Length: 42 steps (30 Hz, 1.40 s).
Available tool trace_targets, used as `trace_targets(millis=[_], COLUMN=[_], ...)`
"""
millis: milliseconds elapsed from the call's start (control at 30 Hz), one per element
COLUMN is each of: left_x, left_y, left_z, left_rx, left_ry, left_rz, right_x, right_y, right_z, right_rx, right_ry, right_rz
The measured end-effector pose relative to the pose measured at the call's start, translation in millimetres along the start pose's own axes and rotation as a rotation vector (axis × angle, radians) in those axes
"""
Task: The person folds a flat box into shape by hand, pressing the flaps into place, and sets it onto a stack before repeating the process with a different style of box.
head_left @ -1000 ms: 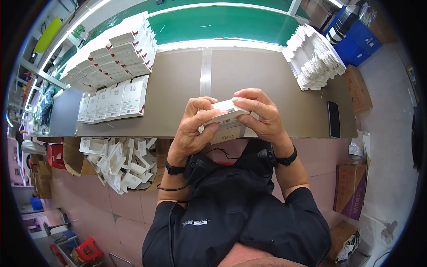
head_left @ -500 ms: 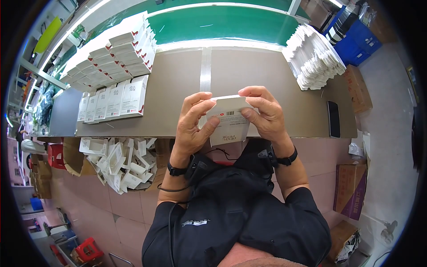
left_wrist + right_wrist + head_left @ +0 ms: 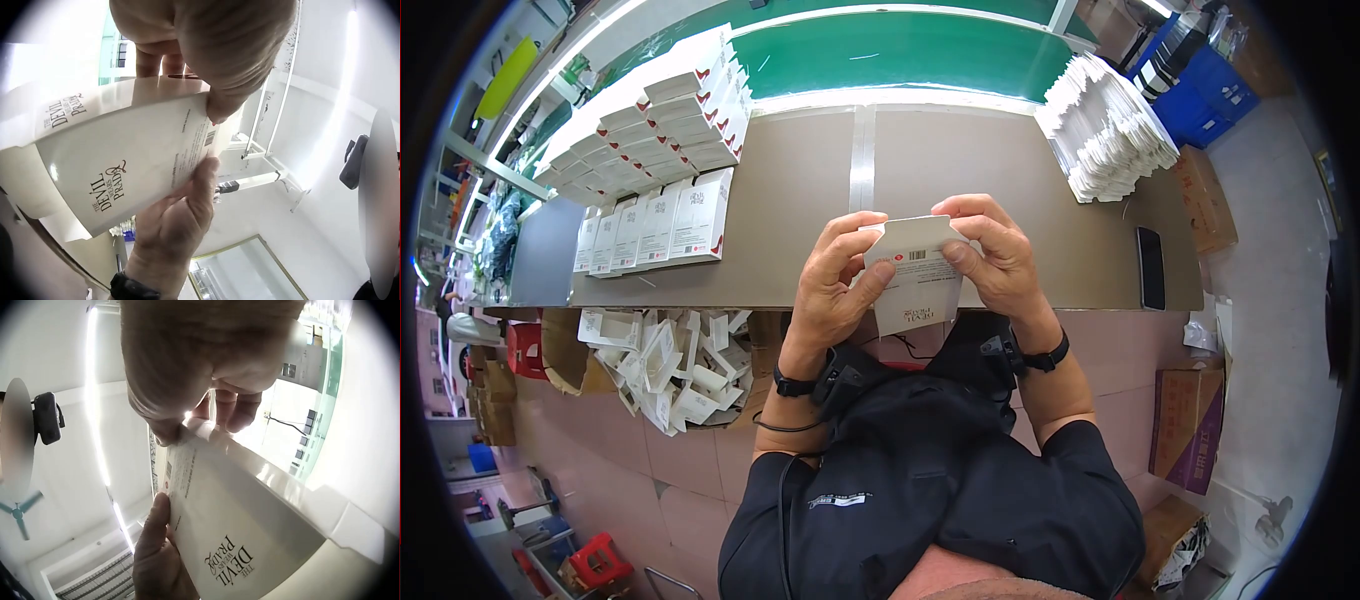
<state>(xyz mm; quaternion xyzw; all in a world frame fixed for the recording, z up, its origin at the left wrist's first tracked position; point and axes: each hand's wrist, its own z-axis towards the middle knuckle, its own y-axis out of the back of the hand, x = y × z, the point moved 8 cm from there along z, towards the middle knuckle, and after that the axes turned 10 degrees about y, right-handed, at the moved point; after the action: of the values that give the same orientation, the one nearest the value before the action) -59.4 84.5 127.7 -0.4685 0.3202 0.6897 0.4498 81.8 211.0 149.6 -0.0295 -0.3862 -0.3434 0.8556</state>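
A white carton (image 3: 920, 285) printed "The Devil Wears Prada" is held up between both hands, over the table's front edge. The left hand (image 3: 832, 275) pinches one far corner, its thumb on the printed face and its fingers behind. At the opposite corner the right hand (image 3: 1000, 258) grips likewise, thumb beside the barcode. In the left wrist view, loose flaps stick out from the end of the carton (image 3: 137, 156) away from the hands. The right wrist view shows the carton's printed face (image 3: 219, 512) and side panel, with a flap standing out at that same end.
Stacked white boxes (image 3: 670, 130) fill the table's left side, with a row of boxes (image 3: 700, 215) before them. Flat cartons (image 3: 1105, 130) are piled at the back right. A phone (image 3: 1150, 268) lies near the right edge. Below left, a cardboard bin holds loose white trays (image 3: 670, 365).
The carton has tipped so its printed face shows more fully to the head view. Both hands' fingers have shifted from over its far end to the two corners.
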Motion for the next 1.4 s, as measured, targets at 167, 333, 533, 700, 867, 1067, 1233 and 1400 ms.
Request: trace_targets(millis=[167, 333, 533, 700, 867, 1067, 1233, 1400], left_x=[3, 4, 7, 7, 11, 14, 10, 14], left_y=[0, 0, 1, 0, -3, -5, -2, -2], left_z=[0, 0, -1, 0, -1, -1, 1, 0], left_rx=[-0.017, -0.027, -0.038, -0.030, -0.037, -0.030, -0.031, -0.018], left_ry=[0.020, 0.031, 0.063, 0.066, 0.134, 0.154, 0.106, 0.122], left_rz=[-0.024, -0.038, -0.046, -0.040, -0.129, -0.162, -0.042, -0.027], right_x=[0, 3, 8, 13, 9, 9, 5, 4], right_y=[-1, -3, -2, -3, 0, 1, 1, 0], right_z=[1, 1, -1, 2, 2, 2, 0, 0], right_rx=[0.015, -0.026, -0.037, -0.024, 0.019, 0.007, 0.009, 0.025], right_ry=[0.013, 0.079, 0.165, 0.152, 0.129, 0.120, 0.109, 0.108], right_rz=[-0.013, -0.080, -0.196, -0.251, -0.359, -0.338, -0.343, -0.310])
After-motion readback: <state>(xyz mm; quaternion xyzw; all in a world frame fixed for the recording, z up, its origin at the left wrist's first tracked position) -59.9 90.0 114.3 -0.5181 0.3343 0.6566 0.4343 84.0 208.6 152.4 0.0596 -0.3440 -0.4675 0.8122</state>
